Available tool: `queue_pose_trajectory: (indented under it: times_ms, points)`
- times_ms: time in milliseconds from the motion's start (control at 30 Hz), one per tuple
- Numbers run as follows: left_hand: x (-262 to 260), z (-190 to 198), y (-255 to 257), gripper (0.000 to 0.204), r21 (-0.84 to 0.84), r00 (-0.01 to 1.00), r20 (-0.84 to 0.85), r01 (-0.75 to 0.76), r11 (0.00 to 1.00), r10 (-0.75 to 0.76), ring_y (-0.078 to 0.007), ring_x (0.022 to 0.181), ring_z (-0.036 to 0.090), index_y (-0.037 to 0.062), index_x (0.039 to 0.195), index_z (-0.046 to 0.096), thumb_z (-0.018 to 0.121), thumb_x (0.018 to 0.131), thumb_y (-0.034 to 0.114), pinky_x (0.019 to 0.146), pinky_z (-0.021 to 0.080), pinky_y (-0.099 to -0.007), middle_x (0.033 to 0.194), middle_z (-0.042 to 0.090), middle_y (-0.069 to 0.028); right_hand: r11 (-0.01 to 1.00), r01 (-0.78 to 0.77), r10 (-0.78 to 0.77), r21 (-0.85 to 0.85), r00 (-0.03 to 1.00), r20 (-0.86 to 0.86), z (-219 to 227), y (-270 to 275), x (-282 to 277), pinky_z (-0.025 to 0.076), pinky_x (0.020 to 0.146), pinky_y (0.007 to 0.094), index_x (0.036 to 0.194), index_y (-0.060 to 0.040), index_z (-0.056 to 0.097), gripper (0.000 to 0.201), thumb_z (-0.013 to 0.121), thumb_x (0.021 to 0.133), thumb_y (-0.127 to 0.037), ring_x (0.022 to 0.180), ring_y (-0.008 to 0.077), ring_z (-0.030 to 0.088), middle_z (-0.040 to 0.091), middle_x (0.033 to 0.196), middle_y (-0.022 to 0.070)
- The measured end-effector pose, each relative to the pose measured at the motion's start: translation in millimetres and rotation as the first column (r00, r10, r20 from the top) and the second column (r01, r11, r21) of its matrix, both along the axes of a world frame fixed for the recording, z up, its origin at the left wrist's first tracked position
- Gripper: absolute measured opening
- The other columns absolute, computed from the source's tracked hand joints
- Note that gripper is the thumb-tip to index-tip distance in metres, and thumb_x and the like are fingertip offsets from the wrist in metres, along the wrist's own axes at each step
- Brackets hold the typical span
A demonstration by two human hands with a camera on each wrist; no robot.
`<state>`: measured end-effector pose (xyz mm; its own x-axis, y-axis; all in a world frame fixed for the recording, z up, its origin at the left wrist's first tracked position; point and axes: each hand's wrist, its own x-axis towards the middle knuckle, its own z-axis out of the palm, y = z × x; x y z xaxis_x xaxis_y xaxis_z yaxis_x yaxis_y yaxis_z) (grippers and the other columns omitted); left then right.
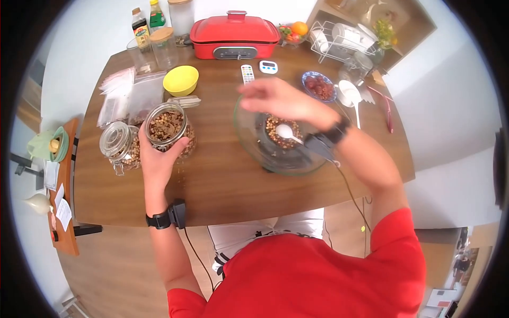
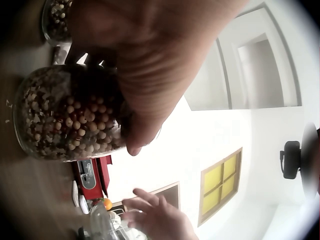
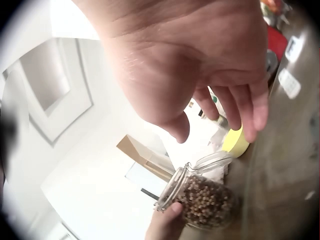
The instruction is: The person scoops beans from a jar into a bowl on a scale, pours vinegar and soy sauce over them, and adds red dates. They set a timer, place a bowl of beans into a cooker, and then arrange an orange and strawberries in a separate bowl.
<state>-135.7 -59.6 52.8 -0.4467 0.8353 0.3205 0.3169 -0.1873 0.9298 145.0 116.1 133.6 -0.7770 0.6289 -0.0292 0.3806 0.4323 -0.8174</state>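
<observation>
My left hand (image 1: 158, 156) grips a clip-top glass jar (image 1: 185, 143) at its neck, thumb on the near side. The jar holds small round beans or seeds mixed with brown flakes, and its hinged glass lid (image 3: 214, 161) hangs back. Above a large glass bowl (image 1: 249, 151) hovers my right hand (image 1: 283, 100), holding nothing, with its fingers loosely extended. Inside the bowl are similar grains (image 1: 273, 124) and a white spoon (image 1: 284, 131). A second clip-top jar (image 1: 121, 146) of pale grains stands just left of the held one.
Behind the jars are plastic bags (image 1: 146, 95) and a yellow bowl (image 1: 181, 80). A red electric cooker (image 1: 235, 37), a remote (image 1: 247, 73) and a timer (image 1: 269, 67) stand further back. At right are a patterned plate of dark red fruit (image 1: 319, 86) and a white cup (image 1: 347, 94).
</observation>
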Motion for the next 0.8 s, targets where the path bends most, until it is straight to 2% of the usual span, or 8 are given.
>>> queue_pose_trajectory:
  times_ms: [67,133,200,333,400,633,767,800]
  points:
    - [0,-1,2,0.089,-0.013,0.999,-0.031,-0.009,1.000,0.009,-0.0217,0.122,0.057,-0.0030,0.145,0.041,0.092,0.074,0.016,0.106,0.046,-0.0354,0.134,0.058,-0.0144,0.983,0.066,-0.095,0.174,0.982,0.162,14,-25,47,0.056,0.083,0.0408,0.120,0.0005,0.069,0.044,0.075,0.091,-0.032,0.097,0.0283,0.072,0.075,0.105,0.0184]
    - [0,-3,5,0.089,-0.028,0.998,-0.061,-0.018,0.999,0.016,-0.0221,0.122,0.057,-0.0029,0.145,0.041,0.092,0.075,0.017,0.106,0.046,-0.0357,0.134,0.058,-0.0148,0.873,-0.002,-0.156,0.488,0.946,0.284,20,-49,87,0.054,0.082,0.0455,0.116,-0.0002,0.070,0.038,0.076,0.086,-0.024,0.093,0.0380,0.068,0.072,0.096,0.0180]
    - [2,-6,10,0.090,-0.022,0.999,-0.053,-0.001,1.000,0.000,-0.0227,0.123,0.057,-0.0027,0.146,0.041,0.092,0.075,0.018,0.107,0.045,-0.0363,0.135,0.058,-0.0153,0.791,-0.022,-0.243,0.611,0.906,0.347,19,-72,126,0.052,0.086,0.0458,0.115,-0.0020,0.069,0.039,0.079,0.084,-0.023,0.099,0.0384,0.064,0.068,0.101,0.0174]
    - [8,0,17,0.090,-0.055,0.997,-0.065,0.026,0.998,-0.030,-0.0225,0.123,0.057,-0.0022,0.146,0.040,0.092,0.075,0.018,0.107,0.045,-0.0363,0.135,0.058,-0.0144,0.770,0.040,-0.338,0.637,0.872,0.354,28,-117,165,0.052,0.086,0.0462,0.117,-0.0017,0.068,0.045,0.082,0.079,-0.022,0.099,0.0390,0.063,0.067,0.102,0.0172]
    - [10,3,23,0.091,-0.036,0.991,0.019,0.137,0.990,-0.136,-0.0218,0.124,0.057,-0.0019,0.146,0.040,0.092,0.075,0.017,0.108,0.045,-0.0358,0.136,0.057,-0.0134,0.784,0.100,-0.351,0.613,0.886,0.304,23,-132,175,0.051,0.085,0.0473,0.119,-0.0028,0.067,0.048,0.084,0.076,-0.018,0.095,0.0384,0.062,0.065,0.098,0.0160]
    - [9,7,42,0.092,-0.052,0.949,-0.009,0.314,0.948,-0.315,-0.0193,0.128,0.054,0.0018,0.149,0.040,0.092,0.073,0.011,0.110,0.043,-0.0345,0.140,0.054,-0.0110,0.843,0.251,-0.390,0.476,0.894,0.220,-15,-154,174,0.051,0.075,0.0422,0.118,-0.0045,0.069,0.043,0.081,0.076,-0.004,0.082,0.0329,0.064,0.065,0.089,0.0127]
    - [11,-3,49,0.096,0.024,0.927,0.087,0.364,0.931,-0.365,-0.0194,0.131,0.053,0.0017,0.150,0.039,0.093,0.070,0.009,0.111,0.043,-0.0350,0.142,0.054,-0.0103,0.789,0.287,-0.421,0.543,0.896,0.138,-24,-154,170,0.051,0.066,0.0375,0.109,-0.0006,0.072,0.030,0.075,0.079,0.005,0.075,0.0303,0.064,0.066,0.082,0.0130]
    - [10,-5,50,0.097,0.036,0.914,0.102,0.392,0.919,-0.393,-0.0196,0.131,0.053,0.0018,0.150,0.039,0.093,0.069,0.009,0.112,0.043,-0.0354,0.142,0.055,-0.0099,0.754,0.369,-0.458,0.544,0.888,0.033,-25,-154,172,0.051,0.064,0.0360,0.108,0.0001,0.071,0.028,0.074,0.081,0.006,0.073,0.0300,0.065,0.067,0.083,0.0137]
